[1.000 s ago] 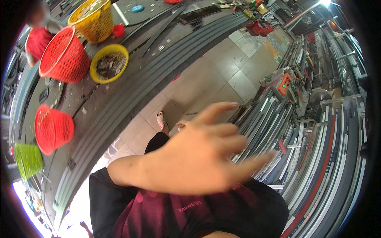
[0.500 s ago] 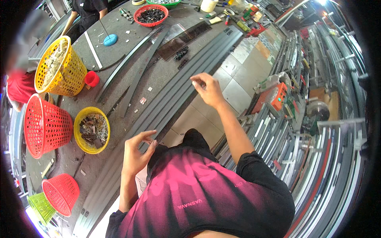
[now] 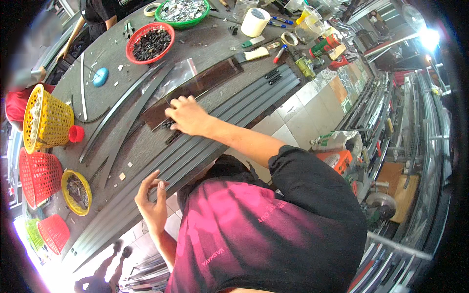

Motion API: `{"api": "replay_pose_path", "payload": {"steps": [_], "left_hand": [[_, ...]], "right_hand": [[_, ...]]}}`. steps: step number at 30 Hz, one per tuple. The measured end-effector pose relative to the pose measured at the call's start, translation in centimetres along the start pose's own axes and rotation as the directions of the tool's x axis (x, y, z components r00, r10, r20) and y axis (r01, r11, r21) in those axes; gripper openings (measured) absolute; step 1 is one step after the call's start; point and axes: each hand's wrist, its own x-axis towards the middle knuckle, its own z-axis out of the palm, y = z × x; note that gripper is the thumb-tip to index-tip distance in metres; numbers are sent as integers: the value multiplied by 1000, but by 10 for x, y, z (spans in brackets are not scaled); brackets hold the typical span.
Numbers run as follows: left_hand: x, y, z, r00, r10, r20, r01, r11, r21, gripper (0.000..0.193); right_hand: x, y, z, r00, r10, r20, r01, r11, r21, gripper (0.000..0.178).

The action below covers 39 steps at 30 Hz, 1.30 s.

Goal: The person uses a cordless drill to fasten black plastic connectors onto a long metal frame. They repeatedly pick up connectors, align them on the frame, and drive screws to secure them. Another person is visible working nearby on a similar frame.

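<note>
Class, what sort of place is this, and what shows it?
Probably a fabrication workshop: long grey profiles lie along the worktable, a red basket holds small black parts, and long bars lie stacked nearby.

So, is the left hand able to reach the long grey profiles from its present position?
Probably yes: the left hand looks empty beside the long grey profiles, and nothing visible blocks the way.

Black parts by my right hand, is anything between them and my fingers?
Nothing visible: the right hand is over the black parts, its fingers right at them. The grey strips lie alongside, not in between. What lies under the palm is hidden.
</note>
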Motion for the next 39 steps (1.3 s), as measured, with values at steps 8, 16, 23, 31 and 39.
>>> {"api": "replay_pose_path", "payload": {"steps": [8, 16, 23, 31, 39], "left_hand": [[-21, 62, 148, 999, 33, -36, -31, 997, 67, 35], [-38, 55, 223, 967, 49, -252, -17, 992, 128, 32], [-62, 61, 304, 809, -104, -578, 198, 975, 101, 56], [32, 81, 428, 697, -54, -715, 481, 774, 411, 151], [121, 91, 467, 642, -343, -686, 727, 555, 404, 191]], "right_hand": [[5, 40, 4, 987, -153, -47, 159, 970, 181, 35], [-12, 105, -44, 942, -157, -298, 298, 799, 522, 18], [-64, 255, -130, 948, 179, 263, -204, -296, 933, 32], [-82, 372, -164, 914, -42, 404, -406, -125, 905, 26], [-126, 413, -198, 936, -151, 319, -21, 878, 478, 40]]}}
